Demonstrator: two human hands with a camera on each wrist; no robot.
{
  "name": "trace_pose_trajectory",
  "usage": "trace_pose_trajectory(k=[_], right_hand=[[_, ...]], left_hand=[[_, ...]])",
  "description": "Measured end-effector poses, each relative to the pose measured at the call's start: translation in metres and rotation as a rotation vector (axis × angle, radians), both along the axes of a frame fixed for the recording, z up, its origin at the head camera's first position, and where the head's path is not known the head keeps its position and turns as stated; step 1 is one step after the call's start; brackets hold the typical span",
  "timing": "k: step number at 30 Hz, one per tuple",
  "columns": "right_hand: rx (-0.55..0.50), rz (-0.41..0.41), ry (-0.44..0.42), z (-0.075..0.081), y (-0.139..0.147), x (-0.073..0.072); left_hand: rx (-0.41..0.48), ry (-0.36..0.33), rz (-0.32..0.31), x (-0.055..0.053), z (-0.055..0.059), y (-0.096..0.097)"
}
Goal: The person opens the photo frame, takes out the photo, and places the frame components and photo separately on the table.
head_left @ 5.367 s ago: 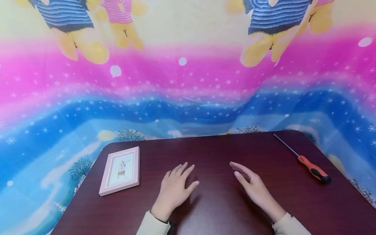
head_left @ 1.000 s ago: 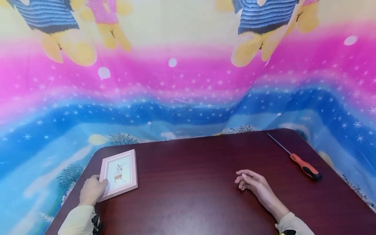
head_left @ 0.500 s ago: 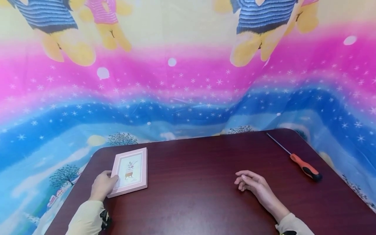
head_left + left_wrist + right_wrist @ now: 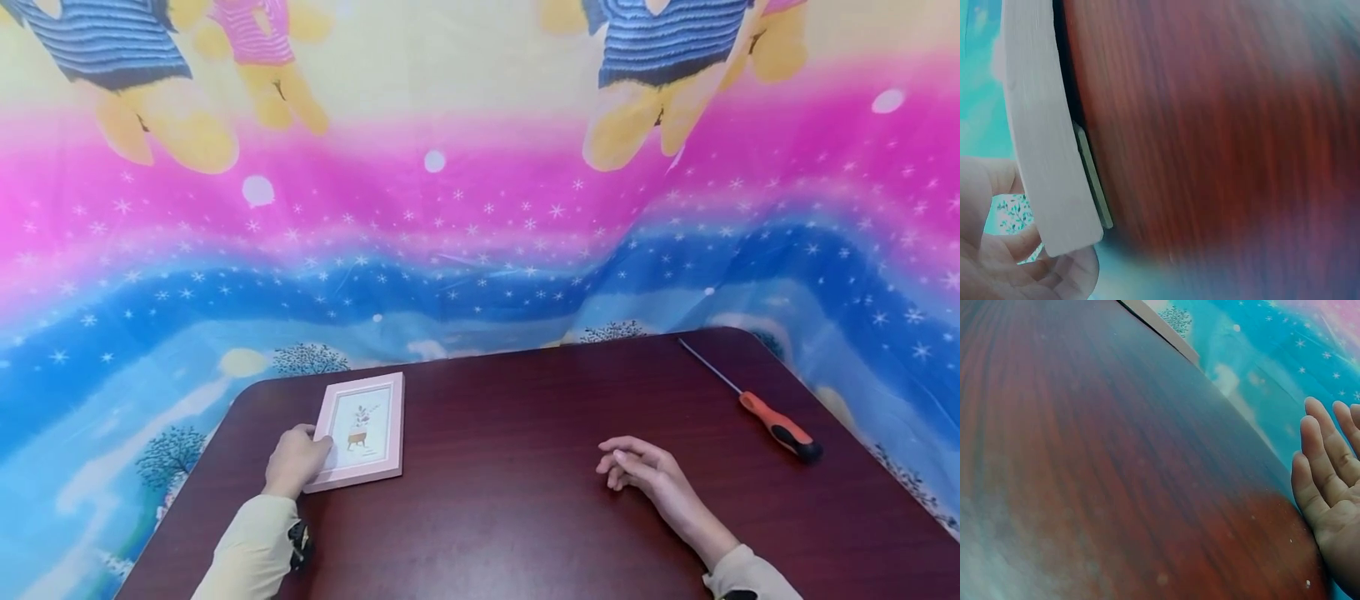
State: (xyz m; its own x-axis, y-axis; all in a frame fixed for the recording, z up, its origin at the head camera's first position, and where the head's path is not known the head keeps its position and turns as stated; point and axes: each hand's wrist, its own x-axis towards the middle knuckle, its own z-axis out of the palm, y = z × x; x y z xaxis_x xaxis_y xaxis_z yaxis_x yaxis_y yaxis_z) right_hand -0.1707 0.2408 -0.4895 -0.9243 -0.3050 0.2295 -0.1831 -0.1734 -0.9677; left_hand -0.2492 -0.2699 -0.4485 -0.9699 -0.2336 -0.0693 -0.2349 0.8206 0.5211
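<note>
My left hand (image 4: 297, 460) grips the left edge of a pink picture frame (image 4: 397, 425), thumb on the front. The frame lies face up, its print showing a potted plant on a stand. In the left wrist view the pale side of the picture frame (image 4: 1054, 150) passes between thumb and fingers, close over the table, with a thin strip under its edge. Over the right half of the table is my right hand (image 4: 648, 475), fingers loosely bent, holding nothing. The right wrist view has the same right hand (image 4: 1335, 487) with its fingers relaxed and apart.
A screwdriver (image 4: 776, 425) with an orange and black handle lies at the right of the dark red-brown table (image 4: 510, 467), its shaft toward the back edge. A printed curtain (image 4: 450, 208) with snowflakes hangs behind and around the table.
My left hand, at first apart from the picture frame, has taken hold of it and moved it to the right. The right hand's fingers have bent a little more. The screwdriver stays put.
</note>
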Motion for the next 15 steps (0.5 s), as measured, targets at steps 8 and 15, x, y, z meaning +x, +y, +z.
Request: trace_pose_trajectory(k=[8, 15], right_hand=[[0.011, 0.004, 0.011, 0.0, -0.001, -0.001], [0.008, 0.011, 0.002, 0.0, 0.0, -0.001]], left_hand=[[0.001, -0.006, -0.005, -0.007, -0.003, 0.013], [0.012, 0.012, -0.026, -0.01, -0.006, 0.021]])
